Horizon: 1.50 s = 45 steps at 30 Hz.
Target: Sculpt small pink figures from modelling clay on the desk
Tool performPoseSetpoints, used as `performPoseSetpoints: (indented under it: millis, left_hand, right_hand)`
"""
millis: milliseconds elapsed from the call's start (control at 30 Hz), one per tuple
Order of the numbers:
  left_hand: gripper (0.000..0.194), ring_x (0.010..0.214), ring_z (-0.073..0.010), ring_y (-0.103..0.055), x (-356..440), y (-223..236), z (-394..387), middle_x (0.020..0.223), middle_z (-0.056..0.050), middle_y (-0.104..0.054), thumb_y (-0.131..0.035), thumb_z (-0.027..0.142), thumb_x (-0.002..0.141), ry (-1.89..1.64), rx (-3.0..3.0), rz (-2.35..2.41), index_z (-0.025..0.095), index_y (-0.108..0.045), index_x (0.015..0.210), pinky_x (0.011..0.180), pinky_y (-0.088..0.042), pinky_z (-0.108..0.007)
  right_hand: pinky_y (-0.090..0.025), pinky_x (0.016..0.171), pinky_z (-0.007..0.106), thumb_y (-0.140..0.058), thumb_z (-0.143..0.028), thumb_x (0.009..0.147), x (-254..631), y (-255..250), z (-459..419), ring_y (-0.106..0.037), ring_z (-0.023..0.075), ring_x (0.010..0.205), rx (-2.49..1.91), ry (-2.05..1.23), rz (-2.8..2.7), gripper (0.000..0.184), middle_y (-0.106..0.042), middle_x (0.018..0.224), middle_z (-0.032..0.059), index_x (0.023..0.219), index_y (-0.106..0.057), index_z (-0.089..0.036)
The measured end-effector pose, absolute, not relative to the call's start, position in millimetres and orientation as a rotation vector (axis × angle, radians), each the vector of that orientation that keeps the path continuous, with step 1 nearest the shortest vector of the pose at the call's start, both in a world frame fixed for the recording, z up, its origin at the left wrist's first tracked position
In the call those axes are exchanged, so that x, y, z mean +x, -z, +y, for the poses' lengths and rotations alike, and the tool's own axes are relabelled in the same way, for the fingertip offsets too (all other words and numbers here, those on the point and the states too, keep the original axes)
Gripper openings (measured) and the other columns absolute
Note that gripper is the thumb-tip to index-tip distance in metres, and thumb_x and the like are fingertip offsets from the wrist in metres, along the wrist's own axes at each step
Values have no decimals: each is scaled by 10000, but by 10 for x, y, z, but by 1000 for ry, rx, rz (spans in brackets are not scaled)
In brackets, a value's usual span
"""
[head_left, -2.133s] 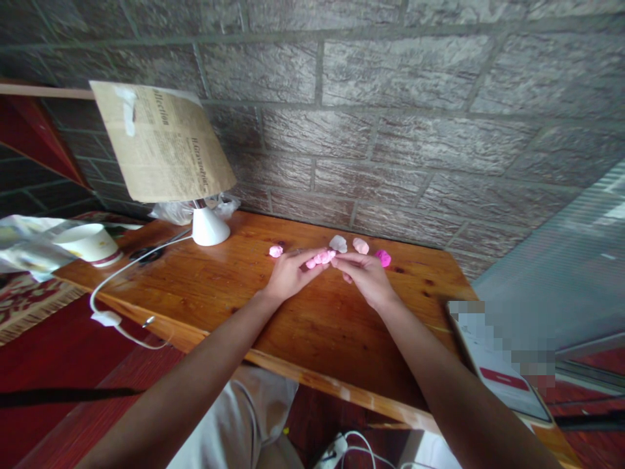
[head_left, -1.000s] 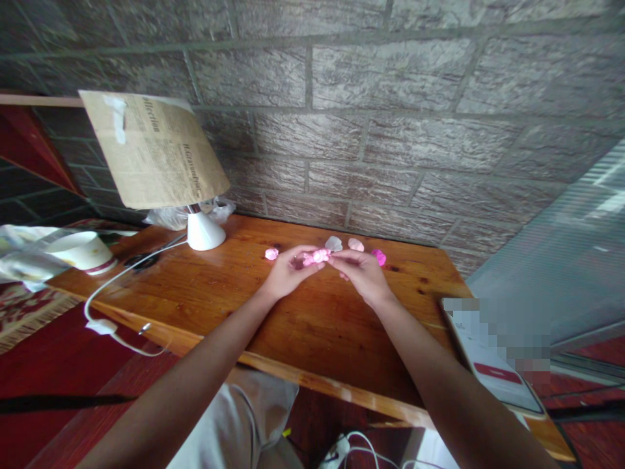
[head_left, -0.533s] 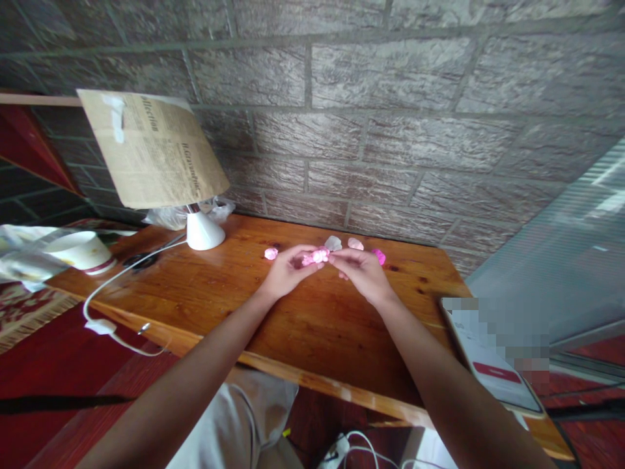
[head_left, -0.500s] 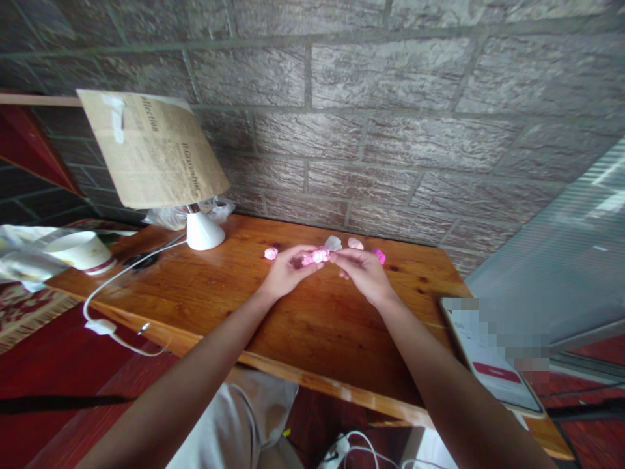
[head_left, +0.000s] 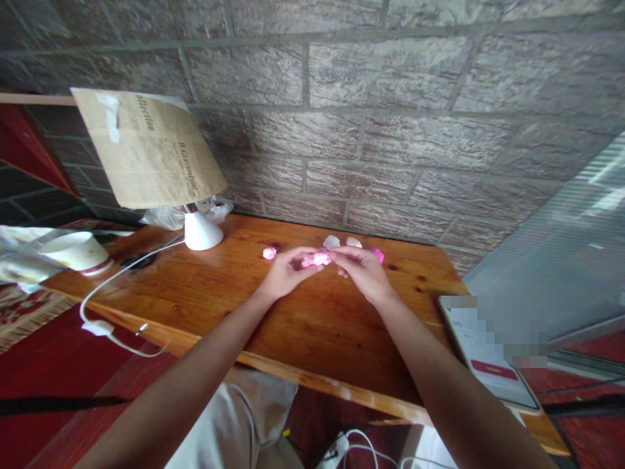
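Left hand (head_left: 288, 272) and right hand (head_left: 362, 270), fingers of each clamped on the pink lumpy piece (head_left: 318, 258) above the wooden table (head_left: 312, 326)

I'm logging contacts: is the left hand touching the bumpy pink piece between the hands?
Touching. The head view shows the left hand holding the bumpy pink piece between thumb and fingers.

Got both hands, left hand (head_left: 284, 272) and right hand (head_left: 362, 268), on a bumpy pink clay-like piece (head_left: 317, 258) above the brown wooden counter (head_left: 312, 319).
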<state>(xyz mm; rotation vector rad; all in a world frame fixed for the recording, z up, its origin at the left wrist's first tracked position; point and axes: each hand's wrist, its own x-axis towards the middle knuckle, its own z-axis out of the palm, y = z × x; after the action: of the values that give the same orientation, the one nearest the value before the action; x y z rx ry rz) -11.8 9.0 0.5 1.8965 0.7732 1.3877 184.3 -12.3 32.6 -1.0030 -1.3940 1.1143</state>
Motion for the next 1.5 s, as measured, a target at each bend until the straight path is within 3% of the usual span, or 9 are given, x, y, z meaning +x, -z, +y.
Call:
performPoseSetpoints:
  millis: [800, 1033, 1500]
  left_hand:
    - [408, 974, -226, -741, -116, -18, 81, 1081, -107, -781, -796, 443, 788, -1384, 1920, 799, 168, -718, 1078, 895, -591, -356]
    - [417, 945, -216, -739, -110, -19, 82, 1057, -102, -786, -844, 396, 731, -1407, 1791, 832, 151, -712, 1042, 884, -583, -340]
    - [401, 996, -228, -732, -97, -41, 54, 1108, -111, -779, -833, 389, 742, -1406, 1791, 831, 159, -737, 1056, 931, -566, -354]
  right_hand:
    - [-515, 516, 265, -836, -484, 662, 1845, -352, -126, -622, 137, 616, -982, -1088, -1411, 341, -740, 785, 29, 884, -813, -225]
    - [-556, 515, 264, -847, -445, 670, 1832, -281, -88, -667, 151, 668, -890, -1072, -1441, 338, -785, 935, 63, 904, -802, -206]
    - [-549, 473, 250, -824, -470, 719, 1802, -190, -87, -687, 165, 669, -890, -939, -1474, 330, -786, 905, 66, 916, -778, -209]
